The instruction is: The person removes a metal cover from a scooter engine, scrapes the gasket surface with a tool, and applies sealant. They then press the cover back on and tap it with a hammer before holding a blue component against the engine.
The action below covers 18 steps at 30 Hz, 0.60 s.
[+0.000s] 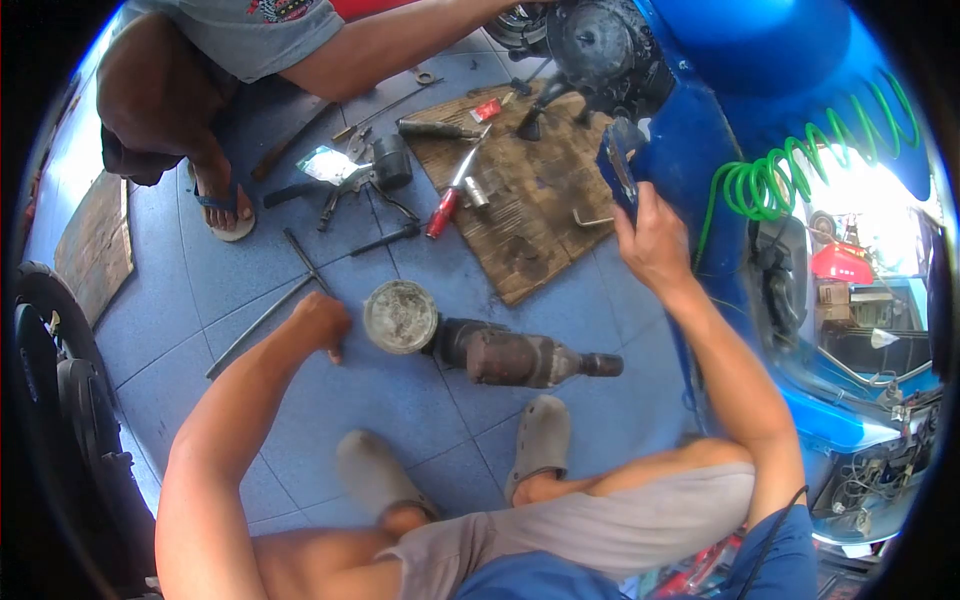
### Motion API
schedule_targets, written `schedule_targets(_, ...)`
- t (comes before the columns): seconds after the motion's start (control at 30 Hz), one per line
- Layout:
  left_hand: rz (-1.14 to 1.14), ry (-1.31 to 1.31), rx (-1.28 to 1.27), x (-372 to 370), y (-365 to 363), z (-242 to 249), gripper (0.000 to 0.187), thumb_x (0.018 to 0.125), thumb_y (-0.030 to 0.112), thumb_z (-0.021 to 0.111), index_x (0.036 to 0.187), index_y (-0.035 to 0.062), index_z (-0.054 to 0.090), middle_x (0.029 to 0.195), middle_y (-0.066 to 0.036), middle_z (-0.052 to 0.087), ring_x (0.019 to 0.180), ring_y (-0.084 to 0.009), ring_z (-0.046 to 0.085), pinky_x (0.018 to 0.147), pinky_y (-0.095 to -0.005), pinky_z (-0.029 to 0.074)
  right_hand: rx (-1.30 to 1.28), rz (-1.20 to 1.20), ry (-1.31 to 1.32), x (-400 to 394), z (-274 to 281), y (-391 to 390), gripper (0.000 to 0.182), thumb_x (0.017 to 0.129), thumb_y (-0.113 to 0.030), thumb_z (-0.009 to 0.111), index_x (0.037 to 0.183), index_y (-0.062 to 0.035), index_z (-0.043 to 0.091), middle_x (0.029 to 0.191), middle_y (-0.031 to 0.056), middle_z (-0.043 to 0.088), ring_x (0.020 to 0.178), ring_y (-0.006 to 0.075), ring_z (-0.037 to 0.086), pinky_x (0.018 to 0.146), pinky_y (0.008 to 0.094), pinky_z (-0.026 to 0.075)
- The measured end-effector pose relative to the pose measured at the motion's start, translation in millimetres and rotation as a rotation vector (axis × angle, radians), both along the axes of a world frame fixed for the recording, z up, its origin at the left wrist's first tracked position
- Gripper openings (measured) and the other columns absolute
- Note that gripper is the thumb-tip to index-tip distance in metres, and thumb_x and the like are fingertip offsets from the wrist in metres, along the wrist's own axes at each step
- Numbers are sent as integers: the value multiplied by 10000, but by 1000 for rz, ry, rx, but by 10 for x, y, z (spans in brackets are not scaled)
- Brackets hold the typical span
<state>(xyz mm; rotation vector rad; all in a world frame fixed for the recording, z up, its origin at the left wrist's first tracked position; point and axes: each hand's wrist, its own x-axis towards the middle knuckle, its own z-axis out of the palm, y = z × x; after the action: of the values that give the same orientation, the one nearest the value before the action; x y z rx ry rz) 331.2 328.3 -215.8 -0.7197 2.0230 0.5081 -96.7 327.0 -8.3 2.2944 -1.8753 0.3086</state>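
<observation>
My left hand (322,322) is curled over the floor at the lower end of a T-handle wrench's (305,262) crossbar, and the wrench's long shaft slants down left. My right hand (655,240) is raised at the blue body panel's edge, its fingers closed round a dark, blue-edged part (620,165) with a metallic strip; its exact kind I cannot tell. Between my arms a round, dull metal tin (400,316) stands beside an impact wrench (520,358) lying on its side. Left of my right hand, a hex key (592,218) rests on the wooden board (530,240).
A red-handled screwdriver (445,212), an air tool (438,130), pliers (345,190) and a black cylinder (391,162) lie ahead. Another person's arm (400,45) reaches toward the engine (595,45). A green coiled hose (770,185) hangs at right; a tyre (60,300) stands at left.
</observation>
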Motion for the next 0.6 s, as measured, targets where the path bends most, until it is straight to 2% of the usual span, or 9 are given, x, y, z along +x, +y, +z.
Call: schedule_targets(0.6,25,2,9,-6,-6,23,536,732,560,856,1070,147,798,998,-55,787,1035,-274,741,876,-413,576,-9,5,2,7,0,1,266,926,-165,707,992,7,516,886,252,676,846,444,689,726,509,558)
